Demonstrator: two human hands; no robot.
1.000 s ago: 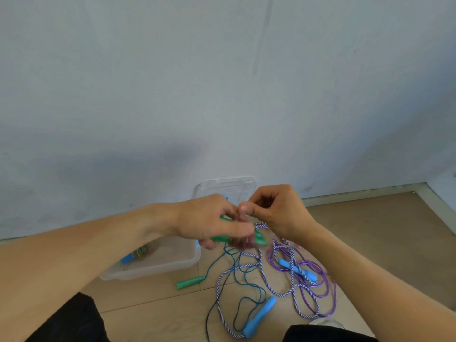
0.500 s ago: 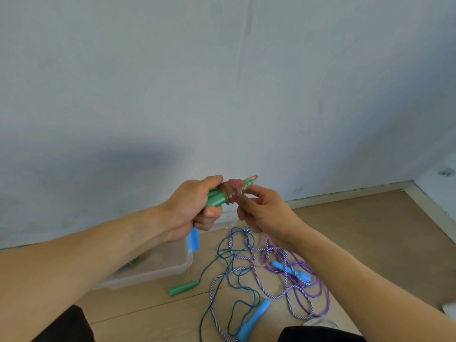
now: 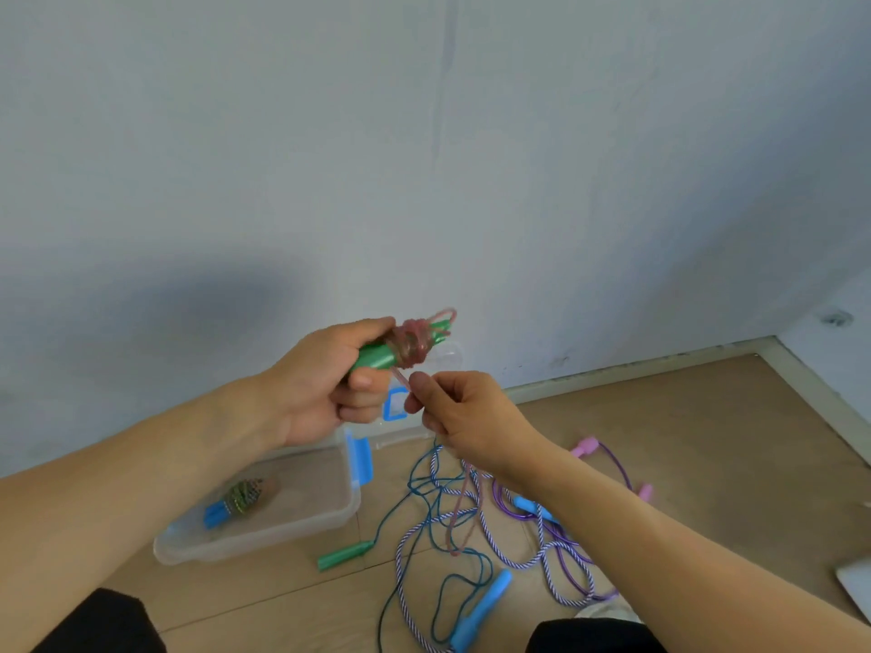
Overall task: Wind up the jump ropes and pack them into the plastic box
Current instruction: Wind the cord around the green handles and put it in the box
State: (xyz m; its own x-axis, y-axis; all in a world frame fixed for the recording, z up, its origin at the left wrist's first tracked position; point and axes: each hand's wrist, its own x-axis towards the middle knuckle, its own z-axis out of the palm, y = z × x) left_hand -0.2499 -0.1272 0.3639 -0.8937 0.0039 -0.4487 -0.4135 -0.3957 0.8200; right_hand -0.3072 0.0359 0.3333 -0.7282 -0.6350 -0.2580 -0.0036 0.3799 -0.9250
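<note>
My left hand (image 3: 330, 384) grips a pair of green handles (image 3: 377, 358), held up in front of the wall, with pink rope coiled (image 3: 414, 344) around their upper part. My right hand (image 3: 464, 414) sits just below and right of them and pinches the loose pink rope (image 3: 464, 506), which hangs down to the floor. The clear plastic box (image 3: 264, 534) stands on the floor at lower left. One wound rope with blue handles (image 3: 235, 501) lies inside it.
Loose ropes tangle on the wooden floor: a teal one with a green handle (image 3: 344, 556), a blue-white striped one with blue handles (image 3: 480, 605), a purple one (image 3: 542, 511), and pink handles (image 3: 584, 447) farther right. The box lid (image 3: 447, 360) leans on the wall.
Both hands have risen from just above the floor to in front of the wall. My right hand has dropped below the handles and draws the pink rope down.
</note>
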